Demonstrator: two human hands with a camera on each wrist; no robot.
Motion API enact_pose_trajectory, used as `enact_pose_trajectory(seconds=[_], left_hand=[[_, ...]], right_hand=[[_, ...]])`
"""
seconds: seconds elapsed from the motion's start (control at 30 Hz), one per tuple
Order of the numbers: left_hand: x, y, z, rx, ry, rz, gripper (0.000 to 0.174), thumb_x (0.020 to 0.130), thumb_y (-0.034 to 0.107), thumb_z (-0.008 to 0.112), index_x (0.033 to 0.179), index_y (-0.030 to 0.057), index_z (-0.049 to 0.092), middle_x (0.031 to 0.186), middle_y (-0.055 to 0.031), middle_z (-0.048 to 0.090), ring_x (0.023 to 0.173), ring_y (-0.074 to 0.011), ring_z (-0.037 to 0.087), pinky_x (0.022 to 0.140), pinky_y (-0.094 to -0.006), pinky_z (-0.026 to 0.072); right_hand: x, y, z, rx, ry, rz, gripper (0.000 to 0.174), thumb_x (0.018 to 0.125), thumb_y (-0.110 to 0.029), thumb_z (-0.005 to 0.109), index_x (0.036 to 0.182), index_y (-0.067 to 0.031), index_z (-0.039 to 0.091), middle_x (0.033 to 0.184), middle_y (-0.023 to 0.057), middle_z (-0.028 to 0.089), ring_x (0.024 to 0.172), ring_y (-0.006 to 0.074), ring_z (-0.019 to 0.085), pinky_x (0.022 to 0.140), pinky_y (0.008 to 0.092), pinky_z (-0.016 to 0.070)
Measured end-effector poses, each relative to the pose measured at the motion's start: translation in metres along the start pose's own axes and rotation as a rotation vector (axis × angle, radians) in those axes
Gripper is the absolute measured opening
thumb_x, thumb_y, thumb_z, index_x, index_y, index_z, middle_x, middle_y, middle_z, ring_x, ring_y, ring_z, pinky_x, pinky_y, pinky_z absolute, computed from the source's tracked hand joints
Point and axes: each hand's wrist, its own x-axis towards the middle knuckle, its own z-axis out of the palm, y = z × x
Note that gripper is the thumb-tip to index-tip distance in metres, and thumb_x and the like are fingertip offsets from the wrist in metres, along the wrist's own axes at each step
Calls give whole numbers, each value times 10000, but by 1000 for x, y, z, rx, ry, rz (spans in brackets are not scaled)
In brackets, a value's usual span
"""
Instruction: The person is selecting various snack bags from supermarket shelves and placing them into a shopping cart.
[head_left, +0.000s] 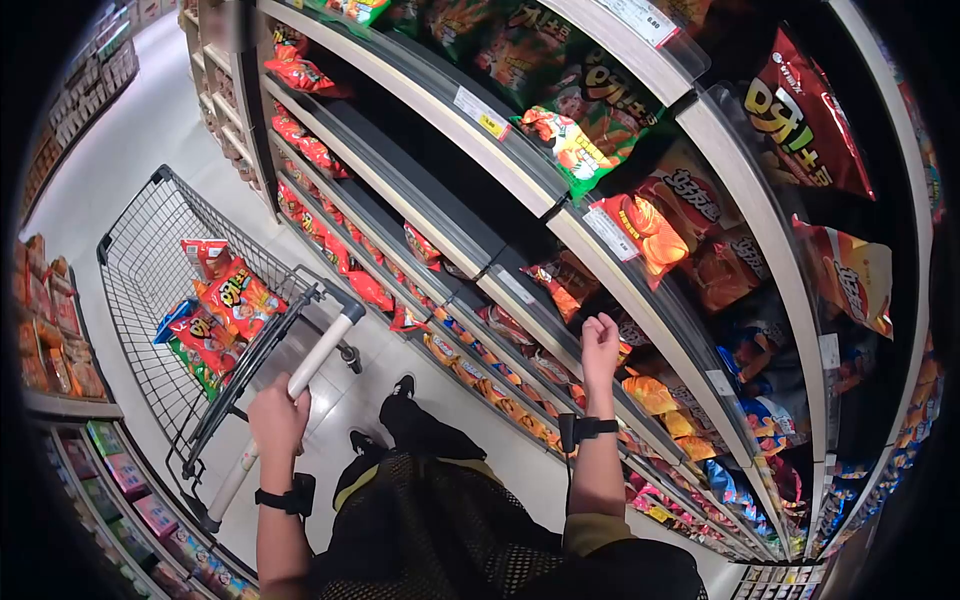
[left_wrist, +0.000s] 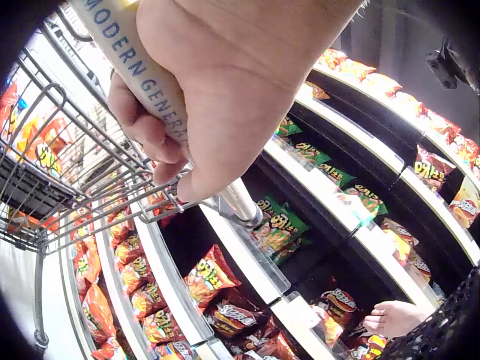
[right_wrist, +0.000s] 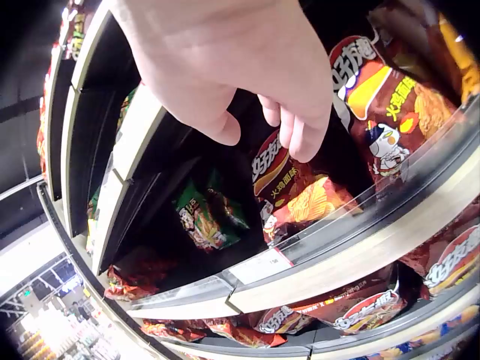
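Gripping the white cart handle [head_left: 325,350], L hand [head_left: 278,425] has its grip clamped round the bar. R hand [head_left: 600,350] is in front of the snack shelf [right_wrist: 360,259], grip apart, fingers loosely bent; in R wrist cam a dark-red chip bag [right_wrist: 311,206] stands just beyond the fingertips, contact can't tell. Wire cart [head_left: 140,260] on person's L w/ red chip bags [head_left: 245,302] inside.
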Motion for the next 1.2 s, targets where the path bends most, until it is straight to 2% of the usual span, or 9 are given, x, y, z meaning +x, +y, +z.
enact_pose_trajectory(seconds=[0.17, 0.23, 0.3, 0.37, 0.57, 0.77, 0.87, 1.0, 1.2], left_hand=[[27, 9, -3, 31, 25, -22, 217, 798, 233, 746, 877, 66, 631, 725, -164, 671, 708, -379, 668, 643, -484, 525], [36, 14, -6, 53, 44, -4, 222, 807, 249, 735, 865, 65, 624, 711, -166, 664, 702, -383, 664, 639, -486, 523], [43, 16, -6, 63, 54, -19, 226, 813, 259, 727, 863, 64, 626, 704, -168, 660, 699, -386, 662, 636, -486, 521], [50, 20, -7, 72, 64, -34, 231, 819, 270, 719, 861, 62, 627, 697, -170, 655, 697, -389, 660, 634, -486, 519], [63, 33, -13, -6, 29, -72, 258, 822, 289, 714, 822, 40, 645, 695, -205, 642, 688, -411, 644, 635, -476, 503], [69, 41, -14, -39, -50, -88, 231, 849, 293, 715, 883, 66, 686, 700, -182, 658, 683, -384, 656, 624, -455, 506], [64, 39, -12, -127, -103, -51, 233, 851, 293, 718, 868, 63, 681, 694, -185, 653, 680, -393, 657, 631, -456, 511], [54, 31, -24, -137, -264, -19, 272, 820, 310, 759, 844, 50, 681, 681, -170, 644, 664, -380, 649, 626, -454, 512], [54, 14, -51, -62, -500, 205, 367, 810, 434, 778, 891, 79, 733, 765, -147, 687, 712, -347, 678, 661, -438, 535]], right_hand=[[61, 38, 7, -85, 71, 78, 504, 967, -209, 682, 1381, 14, 500, 1155, 65, 654, 973, 139, 602, 881, 289, 493], [81, 33, 14, -274, 34, 333, 608, 936, -216, 714, 1445, 5, 465, 1337, 91, 600, 1126, 182, 588, 1004, 316, 442], [77, 18, 28, -148, 91, 196, 786, 897, -320, 760, 1531, -41, 390, 1562, 92, 423, 1406, 236, 419, 1145, 345, 319], [89, 16, 33, -115, 95, 198, 843, 898, -375, 767, 1553, -44, 352, 1593, 99, 371, 1443, 238, 361, 1170, 357, 290], [121, 68, 26, 84, 90, 257, 830, 883, -312, 803, 1535, -32, 373, 1570, 110, 391, 1415, 233, 390, 1158, 349, 315], [140, 106, 13, 189, 173, 303, 632, 970, -225, 670, 1501, -13, 402, 1522, 112, 444, 1375, 217, 427, 1143, 366, 342], [128, 70, 11, 386, 189, 417, 472, 987, -203, 648, 1398, -27, 497, 1406, 83, 555, 1257, 198, 562, 1039, 339, 476], [98, 7, 41, 518, 158, 474, 488, 1044, -318, 566, 1413, -18, 460, 1398, 115, 557, 1203, 251, 621, 1013, 403, 525], [-7, -66, 104, 500, -251, 463, 416, 1033, -289, 599, 1335, -8, 548, 1264, 96, 653, 1107, 170, 648, 947, 333, 532]])
